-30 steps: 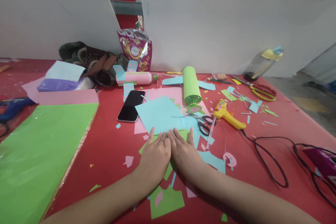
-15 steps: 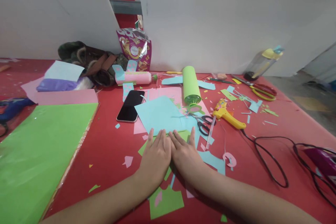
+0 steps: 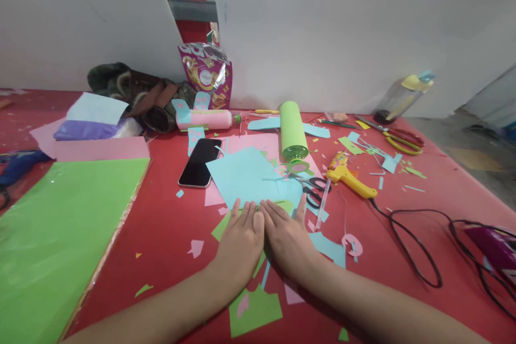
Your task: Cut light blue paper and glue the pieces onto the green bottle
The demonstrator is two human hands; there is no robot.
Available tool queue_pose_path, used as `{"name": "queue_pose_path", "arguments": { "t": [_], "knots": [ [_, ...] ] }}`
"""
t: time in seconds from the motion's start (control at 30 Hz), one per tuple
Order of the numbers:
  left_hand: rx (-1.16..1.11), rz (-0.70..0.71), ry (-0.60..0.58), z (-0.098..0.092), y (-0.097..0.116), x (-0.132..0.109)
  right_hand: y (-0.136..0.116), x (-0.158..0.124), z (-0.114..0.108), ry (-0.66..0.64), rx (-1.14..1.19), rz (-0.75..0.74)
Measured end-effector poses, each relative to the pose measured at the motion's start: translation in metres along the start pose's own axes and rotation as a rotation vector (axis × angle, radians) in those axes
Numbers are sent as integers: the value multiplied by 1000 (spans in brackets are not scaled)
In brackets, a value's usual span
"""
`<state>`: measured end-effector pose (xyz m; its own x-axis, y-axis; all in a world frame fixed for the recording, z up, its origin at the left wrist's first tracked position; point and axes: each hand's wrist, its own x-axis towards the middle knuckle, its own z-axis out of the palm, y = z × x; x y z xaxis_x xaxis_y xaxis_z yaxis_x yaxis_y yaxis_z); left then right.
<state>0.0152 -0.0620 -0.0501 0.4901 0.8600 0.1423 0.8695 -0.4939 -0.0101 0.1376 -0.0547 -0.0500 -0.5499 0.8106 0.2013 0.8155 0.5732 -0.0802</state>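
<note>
Side by side, my left hand (image 3: 242, 236) and my right hand (image 3: 288, 231) lie palm down with their fingers stretched forward and their inner edges touching. Under the fingertips runs a thin green paper strip or roll (image 3: 278, 204), mostly hidden by the fingers. Green paper scraps (image 3: 220, 228) show beneath and beside the hands. Just beyond the fingers is a light blue sheet (image 3: 245, 174). Black-handled scissors (image 3: 312, 199) rest to the right of it, close to my right fingers. A phone (image 3: 200, 163) lies left of the blue sheet.
Farther back are a green paper-wrapped bottle (image 3: 293, 129) with blue wings and a pink-wrapped bottle (image 3: 212, 119). On the right, a yellow glue gun (image 3: 350, 180) trails its black cord (image 3: 419, 212). A pack of green paper (image 3: 72, 226) covers the left side.
Both hands have shifted slightly and still press flat on the green strip. My right index and thumb area has turned a little; the other things stay put.
</note>
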Motion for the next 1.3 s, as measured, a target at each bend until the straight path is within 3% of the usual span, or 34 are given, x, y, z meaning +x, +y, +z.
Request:
{"name": "queue_pose_path", "arguments": {
  "t": [0.33,0.7,1.03,1.3],
  "knots": [
    [16,10,-82,-10,-2,2,-2,-1,0,-141,26,31],
    [23,34,-15,-9,1,-3,-7,-5,-1,-104,-79,-20],
    [7,37,90,-8,1,-3,-6,-6,1,14,-115,-18],
    [11,25,130,-8,2,-4,-8,-6,-3,-101,-79,24]
  ]
}}
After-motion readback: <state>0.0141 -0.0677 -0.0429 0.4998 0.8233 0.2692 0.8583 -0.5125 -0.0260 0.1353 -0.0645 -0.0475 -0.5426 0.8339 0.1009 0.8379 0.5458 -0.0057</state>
